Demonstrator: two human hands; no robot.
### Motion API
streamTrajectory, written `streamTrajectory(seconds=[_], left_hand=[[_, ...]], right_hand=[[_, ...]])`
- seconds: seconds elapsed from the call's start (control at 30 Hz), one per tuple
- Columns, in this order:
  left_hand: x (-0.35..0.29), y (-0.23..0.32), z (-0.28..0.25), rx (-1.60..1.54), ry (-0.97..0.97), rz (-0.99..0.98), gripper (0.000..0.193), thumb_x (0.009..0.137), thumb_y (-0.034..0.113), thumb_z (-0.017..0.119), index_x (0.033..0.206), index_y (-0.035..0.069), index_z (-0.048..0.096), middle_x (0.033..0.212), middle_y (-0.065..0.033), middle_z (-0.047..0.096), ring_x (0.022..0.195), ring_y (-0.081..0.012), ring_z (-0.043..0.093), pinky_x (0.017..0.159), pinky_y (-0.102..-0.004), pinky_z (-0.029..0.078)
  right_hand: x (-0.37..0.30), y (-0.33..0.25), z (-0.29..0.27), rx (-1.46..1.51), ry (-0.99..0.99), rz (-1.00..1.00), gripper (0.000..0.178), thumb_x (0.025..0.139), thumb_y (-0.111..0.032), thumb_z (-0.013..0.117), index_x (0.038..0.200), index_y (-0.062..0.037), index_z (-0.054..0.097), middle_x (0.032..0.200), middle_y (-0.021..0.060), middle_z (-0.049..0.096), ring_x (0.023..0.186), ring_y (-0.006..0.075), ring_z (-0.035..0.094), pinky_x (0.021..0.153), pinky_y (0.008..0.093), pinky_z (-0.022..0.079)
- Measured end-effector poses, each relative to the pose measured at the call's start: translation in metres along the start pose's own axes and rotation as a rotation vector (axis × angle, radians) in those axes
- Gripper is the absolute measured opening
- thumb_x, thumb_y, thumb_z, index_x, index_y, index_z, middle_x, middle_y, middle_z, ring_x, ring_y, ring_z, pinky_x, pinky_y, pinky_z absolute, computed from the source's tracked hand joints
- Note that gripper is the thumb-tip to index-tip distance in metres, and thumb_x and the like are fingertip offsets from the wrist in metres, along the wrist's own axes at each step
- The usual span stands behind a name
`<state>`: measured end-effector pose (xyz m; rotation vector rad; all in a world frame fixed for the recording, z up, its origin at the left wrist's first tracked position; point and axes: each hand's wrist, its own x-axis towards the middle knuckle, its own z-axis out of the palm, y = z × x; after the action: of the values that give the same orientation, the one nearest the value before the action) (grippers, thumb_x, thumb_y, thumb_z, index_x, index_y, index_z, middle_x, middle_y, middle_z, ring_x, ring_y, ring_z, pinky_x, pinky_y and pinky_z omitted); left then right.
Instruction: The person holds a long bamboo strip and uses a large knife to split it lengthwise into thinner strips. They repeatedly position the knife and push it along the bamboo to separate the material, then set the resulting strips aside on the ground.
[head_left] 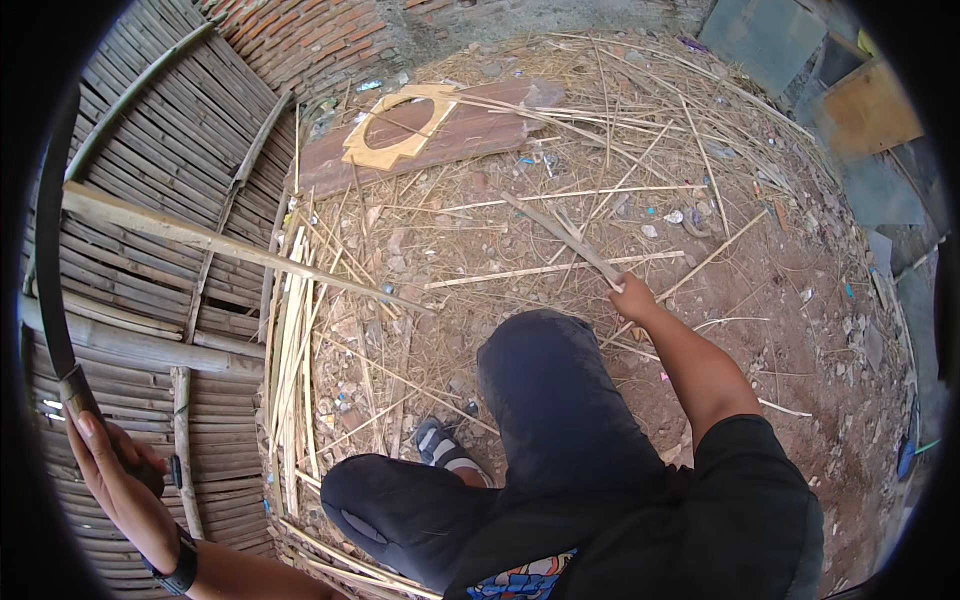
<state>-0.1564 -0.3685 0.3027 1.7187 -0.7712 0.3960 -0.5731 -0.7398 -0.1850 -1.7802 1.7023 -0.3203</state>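
Observation:
Raised at the far left, my left hand (110,475) is closed round the handle of a machete (52,260). Its long dark blade points up along the picture's rim, and the lens may bend its shape. My right hand (633,298) grips the near end of a greyish wooden stick (560,233), which slants away to the upper left over the littered ground. A long pale pole (215,240) slants from beside the blade down to the ground; neither hand touches it.
Split bamboo strips (292,350) lie bundled beside the slatted bamboo wall (225,420). Farther off, a yellow wooden frame (368,157) with a round hole rests on a brown board (490,135). Sheets and panels (870,110) stand at the right. Loose sticks and straw litter the dirt.

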Motion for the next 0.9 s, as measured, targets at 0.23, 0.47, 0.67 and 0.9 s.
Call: streamTrajectory(seconds=[0.23, 0.47, 0.67, 0.9], left_hand=[[0.025, -0.015, 0.001, 0.095, 0.083, -0.09, 0.037, 0.103, 0.051, 0.057, 0.102, 0.014, 0.059, 0.069, 0.0046, 0.039, 0.056, -0.0053, 0.042, 0.05, -0.0222, 0.031], [0.079, -0.048, -0.036, 0.072, 0.006, -0.168, 0.035, 0.102, 0.049, 0.059, 0.093, 0.015, 0.057, 0.064, 0.0069, 0.029, 0.05, -0.0033, 0.025, 0.045, -0.0232, 0.021], [0.054, -0.026, 0.004, 0.174, 0.165, -0.102, 0.034, 0.102, 0.048, 0.059, 0.094, 0.015, 0.057, 0.063, 0.007, 0.027, 0.048, -0.0035, 0.023, 0.044, -0.0236, 0.019], [0.057, -0.019, 0.009, 0.195, 0.06, -0.079, 0.039, 0.103, 0.05, 0.056, 0.104, 0.011, 0.059, 0.068, 0.0031, 0.036, 0.054, -0.0064, 0.041, 0.048, -0.0239, 0.034]], right_hand=[[-0.057, 0.147, 0.031, -0.233, -0.027, 0.435, 0.067, 0.085, -0.029, 0.07, 0.142, -0.0036, 0.048, 0.142, 0.0284, 0.05, 0.131, 0.0424, 0.051, 0.109, 0.0494, 0.043], [-0.028, 0.163, 0.04, -0.357, 0.072, 0.336, 0.074, 0.091, -0.027, 0.064, 0.156, -0.0153, 0.032, 0.155, 0.0221, 0.038, 0.143, 0.0405, 0.038, 0.115, 0.0575, 0.033], [-0.02, 0.143, 0.043, -0.437, -0.041, 0.374, 0.051, 0.093, -0.023, 0.061, 0.142, -0.015, 0.048, 0.137, 0.0175, 0.058, 0.128, 0.0376, 0.055, 0.107, 0.0577, 0.04], [-0.045, 0.157, 0.032, -0.352, -0.023, 0.139, 0.029, 0.095, -0.017, 0.058, 0.122, -0.0082, 0.057, 0.127, 0.0222, 0.061, 0.118, 0.0408, 0.06, 0.098, 0.0501, 0.048]])
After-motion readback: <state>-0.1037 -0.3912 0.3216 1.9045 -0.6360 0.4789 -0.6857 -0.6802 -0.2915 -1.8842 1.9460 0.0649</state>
